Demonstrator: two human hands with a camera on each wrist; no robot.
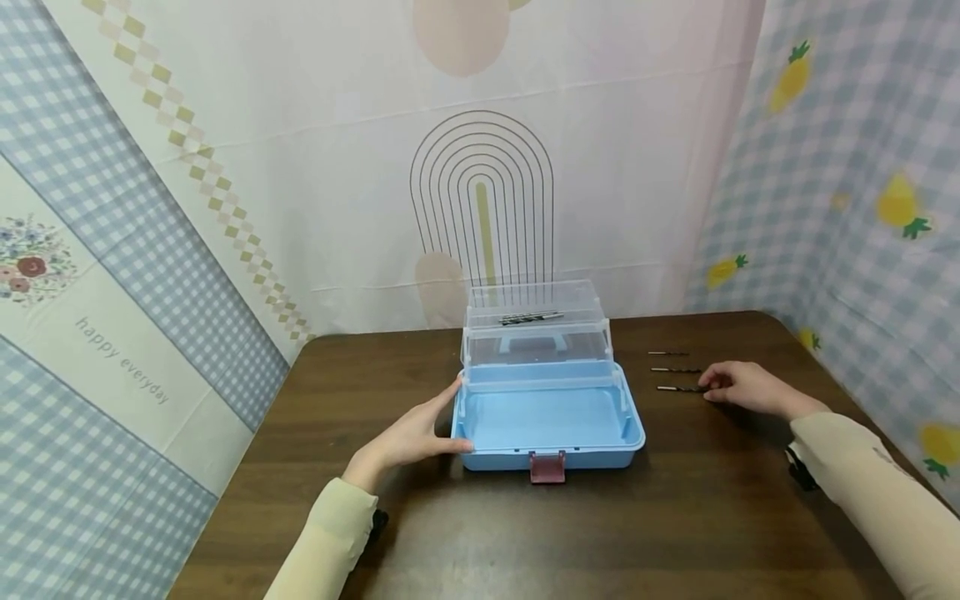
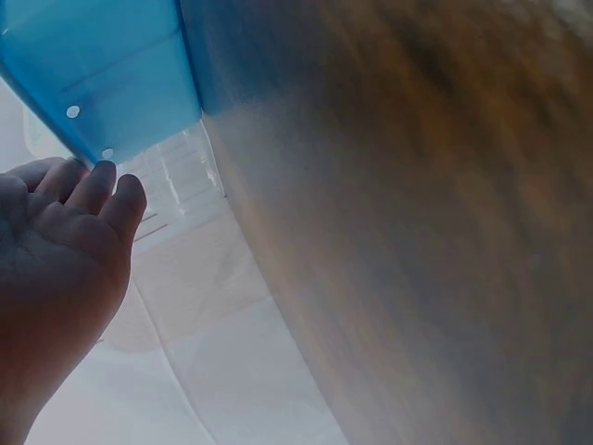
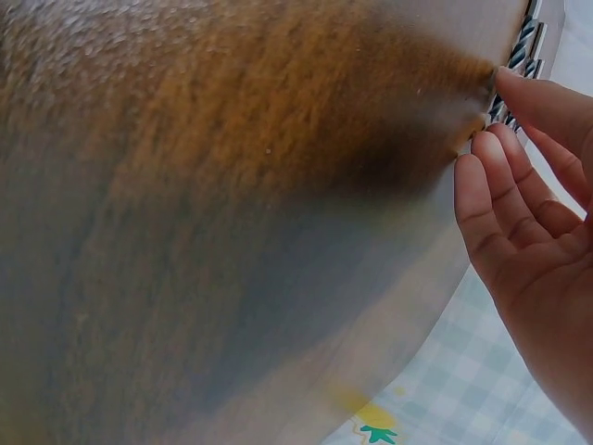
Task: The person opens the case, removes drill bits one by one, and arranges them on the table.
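A light-blue toolbox (image 1: 547, 417) stands open on the table, its clear tiered trays (image 1: 536, 342) raised at the back. My left hand (image 1: 412, 433) rests against its left side, thumb stretched along the front rim and fingers straight along the side wall. To the right of the box, three drill bits lie in a row: a thin far one (image 1: 667, 353), a middle one (image 1: 675, 370) and a thicker near one (image 1: 677, 388). My right hand (image 1: 738, 388) pinches the right end of the near drill bit between thumb and fingers; its tip is hidden there.
Several drill bits (image 1: 531, 317) lie together in an upper clear tray. A dark-red latch (image 1: 547, 467) hangs open at the box's front. The brown wooden table (image 1: 525, 533) ends at a patterned cloth backdrop (image 1: 360, 167) behind and checked cloth on both sides.
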